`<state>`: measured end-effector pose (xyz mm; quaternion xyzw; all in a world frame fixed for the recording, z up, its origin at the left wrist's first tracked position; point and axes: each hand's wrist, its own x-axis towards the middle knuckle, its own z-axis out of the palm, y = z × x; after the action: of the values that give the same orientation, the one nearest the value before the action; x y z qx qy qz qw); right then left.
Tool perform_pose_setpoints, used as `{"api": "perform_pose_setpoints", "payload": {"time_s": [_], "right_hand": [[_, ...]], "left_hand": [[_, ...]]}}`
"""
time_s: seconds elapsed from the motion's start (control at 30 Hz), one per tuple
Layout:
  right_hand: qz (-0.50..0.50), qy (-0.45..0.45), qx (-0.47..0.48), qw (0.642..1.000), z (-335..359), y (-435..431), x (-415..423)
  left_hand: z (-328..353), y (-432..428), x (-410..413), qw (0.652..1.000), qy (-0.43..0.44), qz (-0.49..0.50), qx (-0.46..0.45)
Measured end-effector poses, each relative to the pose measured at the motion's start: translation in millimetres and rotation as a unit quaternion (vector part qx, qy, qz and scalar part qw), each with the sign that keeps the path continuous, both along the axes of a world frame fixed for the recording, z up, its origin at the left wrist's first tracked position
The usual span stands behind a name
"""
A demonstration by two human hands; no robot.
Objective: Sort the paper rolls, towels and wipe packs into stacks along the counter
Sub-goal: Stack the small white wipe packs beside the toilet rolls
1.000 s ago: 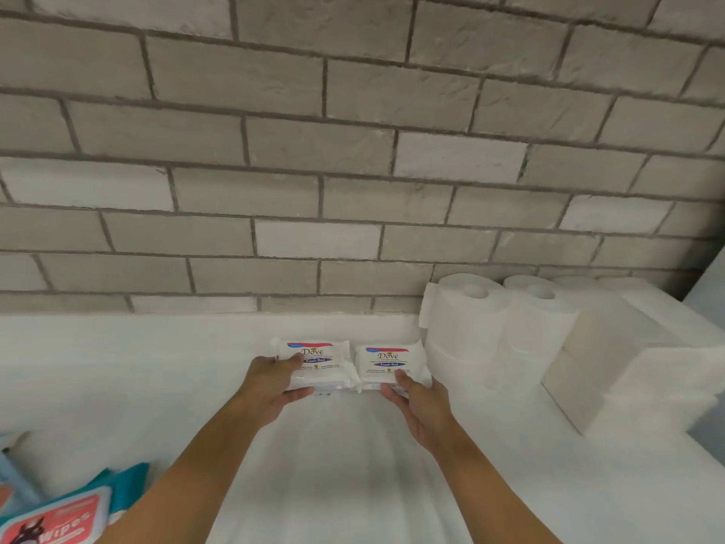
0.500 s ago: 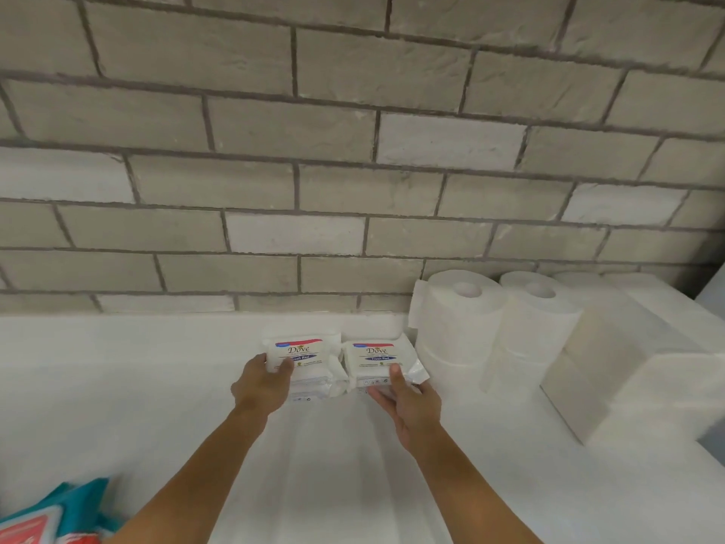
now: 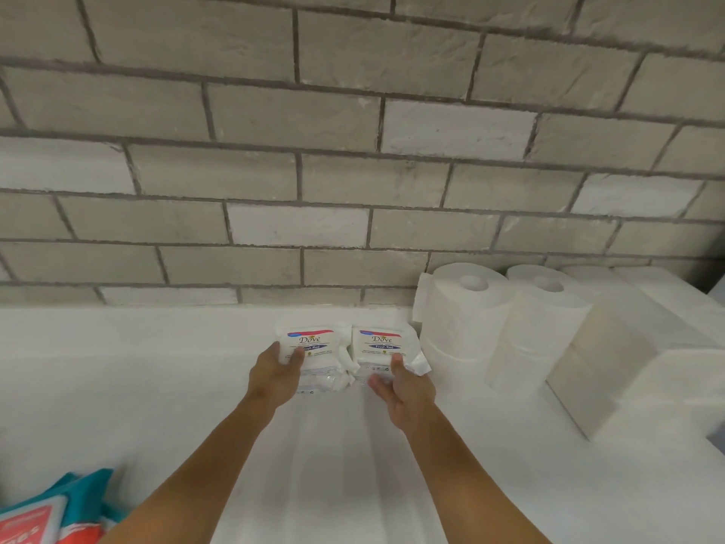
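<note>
Packs first: two white Dove wipe packs lie side by side near the back of the counter (image 3: 149, 386), just short of the brick wall (image 3: 353, 159). The left hand (image 3: 274, 373) grips the left Dove pack (image 3: 314, 345), thumb on its label. The right hand (image 3: 406, 384) holds the right Dove pack (image 3: 382, 341), thumb on top and fingers at its front edge. Whether more packs lie beneath is unclear.

Four paper rolls (image 3: 467, 308) show as two columns of two, the nearer column just beside the right Dove pack. Folded towel bundles (image 3: 627, 347) stand beyond them, their count unclear. Teal-and-red wipe packs (image 3: 51, 512), at least two, sit at the near left corner, a broad stretch of counter between them and the Dove packs.
</note>
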<state>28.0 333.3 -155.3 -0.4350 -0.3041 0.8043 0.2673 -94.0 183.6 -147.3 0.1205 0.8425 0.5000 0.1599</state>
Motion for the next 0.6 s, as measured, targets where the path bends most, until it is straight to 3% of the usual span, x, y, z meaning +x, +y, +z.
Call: {"api": "perform_pose_setpoints", "payload": {"time_s": [0.27,0.6], "right_hand": [[0.031,-0.011,0.026,0.999,-1.8,-7.5,9.3],[0.092,-0.060,0.083,0.991,20.2,-66.7,34.9]], "left_hand": [[12.8,-7.1,10.1,0.999,-0.044,0.016,0.023],[23.2,-66.4,49.7,0.997,-0.022,0.038,0.059]]}}
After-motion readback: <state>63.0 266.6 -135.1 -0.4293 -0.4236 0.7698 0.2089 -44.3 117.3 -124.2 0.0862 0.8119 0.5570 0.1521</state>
